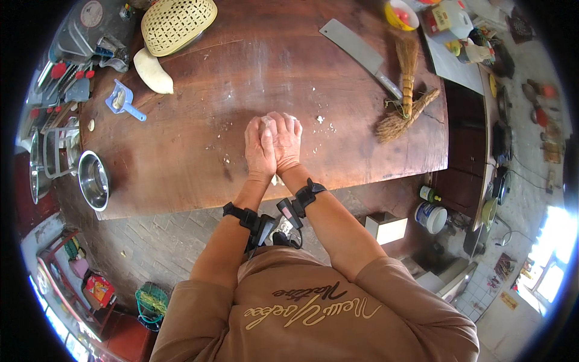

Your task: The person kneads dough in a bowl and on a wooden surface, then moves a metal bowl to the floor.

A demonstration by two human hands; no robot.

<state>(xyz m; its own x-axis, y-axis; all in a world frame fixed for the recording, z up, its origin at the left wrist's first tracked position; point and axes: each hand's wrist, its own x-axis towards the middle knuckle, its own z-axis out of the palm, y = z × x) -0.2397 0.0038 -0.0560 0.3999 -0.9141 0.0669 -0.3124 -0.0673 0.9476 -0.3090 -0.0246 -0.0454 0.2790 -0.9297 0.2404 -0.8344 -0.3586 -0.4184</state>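
Observation:
Over the front middle of the wooden table (190, 135), my left hand (258, 147) and my right hand (287, 144) press side by side, fingers curled forward. My left thumb lies against the right hand. A sliver of pale dough (293, 118) shows at the right fingertips; the hands hide the remainder. White crumbs (320, 119) lie scattered on both sides, and a floury smear (264, 68) covers the wood beyond. Another pale bit (277, 180) shows by the table's front edge between my wrists. Each wrist wears a black strap with a small device.
A cleaver (353, 47) and two straw brushes (407, 68) (398, 124) lie at right. Left are a blue scoop (121, 100), a steel bowl (94, 181) by the edge, a pale elongated gourd (153, 72) and a cream plastic basket (178, 25). A yellow bowl (400, 16) stands far right.

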